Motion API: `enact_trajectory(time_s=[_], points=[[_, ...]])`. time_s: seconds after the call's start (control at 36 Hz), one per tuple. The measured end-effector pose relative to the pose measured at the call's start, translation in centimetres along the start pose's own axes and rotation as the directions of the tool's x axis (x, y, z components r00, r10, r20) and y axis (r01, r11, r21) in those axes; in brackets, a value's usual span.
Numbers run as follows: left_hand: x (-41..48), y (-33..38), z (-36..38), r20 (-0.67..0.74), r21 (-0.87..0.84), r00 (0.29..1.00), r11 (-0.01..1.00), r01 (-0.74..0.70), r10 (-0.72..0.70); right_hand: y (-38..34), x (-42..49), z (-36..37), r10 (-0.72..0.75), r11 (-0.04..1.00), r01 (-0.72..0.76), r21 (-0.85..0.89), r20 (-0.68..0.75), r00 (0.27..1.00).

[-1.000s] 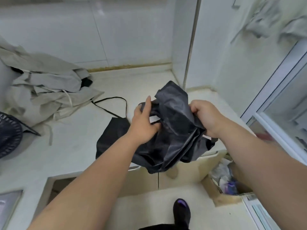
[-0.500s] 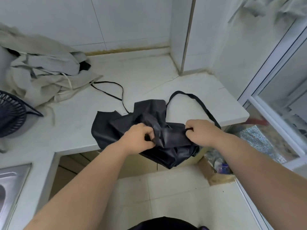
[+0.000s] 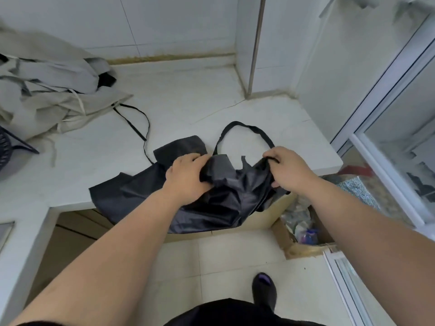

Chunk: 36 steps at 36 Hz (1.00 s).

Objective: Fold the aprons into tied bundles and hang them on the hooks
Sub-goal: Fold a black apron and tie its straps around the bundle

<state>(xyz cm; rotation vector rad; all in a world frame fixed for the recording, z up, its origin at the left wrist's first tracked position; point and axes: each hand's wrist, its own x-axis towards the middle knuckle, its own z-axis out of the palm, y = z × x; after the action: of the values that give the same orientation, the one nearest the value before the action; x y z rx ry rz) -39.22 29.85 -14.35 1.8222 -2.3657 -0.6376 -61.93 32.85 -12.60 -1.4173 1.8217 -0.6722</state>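
Observation:
A crumpled black apron (image 3: 219, 198) lies at the front edge of the white counter (image 3: 188, 107), with part of it hanging over the edge. Its neck loop (image 3: 242, 128) lies on the counter behind my hands, and a thin black tie (image 3: 138, 123) trails off to the left. My left hand (image 3: 186, 177) grips bunched fabric near the apron's top. My right hand (image 3: 287, 170) holds the apron's right top corner where the loop joins. A heap of beige aprons (image 3: 51, 90) sits at the back left of the counter.
Grey cloth (image 3: 369, 1) hangs on the wall at the top right. An open cardboard box (image 3: 303, 236) with litter stands on the floor under the counter's right end. A glass sliding door (image 3: 400, 118) lines the right side. A dark round grille (image 3: 4, 149) shows at the left edge.
The apron came down from in front of me onto the counter edge. The neck loop now lies spread on the counter, and both hands have shifted apart along the apron's top.

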Motion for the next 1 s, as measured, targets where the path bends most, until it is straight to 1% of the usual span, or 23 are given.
enact_trajectory(time_s=[0.03, 0.06, 0.08, 0.14, 0.17, 0.22, 0.28, 0.36, 0.44, 0.5, 0.53, 0.58, 0.64, 0.67, 0.72, 0.75, 0.78, 0.81, 0.83, 0.86, 0.92, 0.94, 1.0], points=[[0.7, 0.3, 0.1, -0.090, 0.003, 0.996, 1.000, 0.015, -0.015, 0.0, 0.7, -0.7, -0.013, 1.000, 0.013, 0.007, -0.008, 1.000], [1.4, 0.6, 0.1, -0.177, -0.038, 0.984, 0.999, 0.029, -0.036, 0.0, 1.5, -1.5, -0.026, 1.000, 0.026, 0.003, -0.032, 0.999], [1.8, 0.9, -0.1, -0.234, -0.124, 0.970, 0.992, 0.033, -0.061, 0.0, 2.2, -2.1, -0.032, 0.999, 0.032, 0.012, -0.063, 0.998], [2.5, 1.9, -0.8, -0.272, -0.333, 0.954, 0.943, 0.027, -0.123, 0.1, 3.9, -3.6, -0.026, 0.997, 0.034, 0.066, -0.117, 0.993], [2.9, 2.4, -1.4, -0.292, -0.402, 0.943, 0.915, 0.029, -0.158, 0.0, 4.9, -4.5, -0.029, 0.997, 0.039, 0.061, -0.162, 0.986], [3.7, 3.4, -2.9, -0.354, -0.463, 0.906, 0.885, 0.046, -0.232, -0.5, 6.5, -6.1, -0.062, 0.998, 0.062, -0.008, -0.268, 0.961], [4.6, 4.4, -4.5, -0.410, -0.509, 0.864, 0.859, 0.051, -0.294, -1.2, 8.1, -7.6, -0.137, 0.990, 0.117, -0.080, -0.344, 0.929], [5.7, 5.1, -6.3, -0.412, -0.604, 0.818, 0.793, 0.086, -0.402, -2.0, 10.0, -9.3, -0.200, 0.975, 0.143, -0.167, -0.402, 0.893], [5.8, 5.3, -7.7, -0.329, -0.654, 0.801, 0.733, 0.190, -0.501, -2.8, 11.6, -10.5, -0.202, 0.975, 0.140, -0.174, -0.419, 0.885], [5.4, 5.5, -8.4, -0.216, -0.558, 0.792, 0.737, 0.380, -0.572, -3.2, 12.2, -10.9, -0.181, 0.981, 0.136, -0.135, -0.413, 0.893], [5.2, 5.6, -8.6, -0.147, -0.510, 0.774, 0.717, 0.475, -0.616, -3.3, 12.4, -10.9, -0.179, 0.982, 0.140, -0.124, -0.408, 0.895], [4.8, 5.4, -8.8, -0.033, -0.530, 0.726, 0.627, 0.570, -0.687, -3.7, 12.8, -10.7, -0.198, 0.978, 0.160, -0.131, -0.372, 0.907], [4.2, 5.4, -8.8, 0.057, -0.648, 0.724, 0.526, 0.551, -0.688, -4.0, 13.1, -10.3, -0.199, 0.977, 0.167, -0.130, -0.308, 0.930], [3.9, 5.3, -8.8, 0.123, -0.729, 0.752, 0.455, 0.512, -0.648, -4.2, 13.2, -10.0, -0.205, 0.976, 0.177, -0.123, -0.272, 0.940], [3.1, 5.4, -9.0, 0.258, -0.848, 0.834, 0.299, 0.438, -0.488, -4.4, 13.2, -9.6, -0.244, 0.968, 0.223, -0.115, -0.213, 0.946], [2.6, 5.5, -9.2, 0.299, -0.876, 0.865, 0.245, 0.416, -0.403, -4.5, 13.1, -9.4, -0.270, 0.962, 0.255, -0.100, -0.187, 0.944], [2.3, 5.4, -9.4, 0.311, -0.903, 0.885, 0.184, 0.389, -0.346, -4.6, 13.0, -9.2, -0.303, 0.953, 0.293, -0.085, -0.162, 0.939], [2.2, 5.3, -9.6, 0.296, -0.926, 0.893, 0.128, 0.356, -0.340, -4.7, 12.8, -9.0, -0.337, 0.941, 0.330, -0.072, -0.136, 0.932], [2.2, 5.1, -9.6, 0.262, -0.944, 0.887, 0.089, 0.317, -0.380, -4.8, 12.6, -8.7, -0.369, 0.930, 0.365, -0.053, -0.113, 0.923], [2.1, 4.9, -9.6, 0.204, -0.957, 0.868, 0.094, 0.274, -0.452, -4.8, 12.4, -8.5, -0.394, 0.919, 0.394, -0.013, -0.100, 0.914], [2.1, 4.5, -9.4, 0.047, -0.940, 0.794, 0.242, 0.241, -0.606, -5.1, 12.1, -8.3, -0.420, 0.902, 0.428, 0.064, -0.103, 0.902], [2.0, 4.2, -9.3, -0.023, -0.917, 0.775, 0.323, 0.235, -0.631, -5.2, 11.9, -8.2, -0.425, 0.899, 0.433, 0.070, -0.107, 0.899], [1.4, 3.4, -8.9, -0.109, -0.889, 0.761, 0.405, 0.213, -0.639, -5.3, 11.6, -8.1, -0.440, 0.895, 0.445, 0.017, -0.126, 0.889]])
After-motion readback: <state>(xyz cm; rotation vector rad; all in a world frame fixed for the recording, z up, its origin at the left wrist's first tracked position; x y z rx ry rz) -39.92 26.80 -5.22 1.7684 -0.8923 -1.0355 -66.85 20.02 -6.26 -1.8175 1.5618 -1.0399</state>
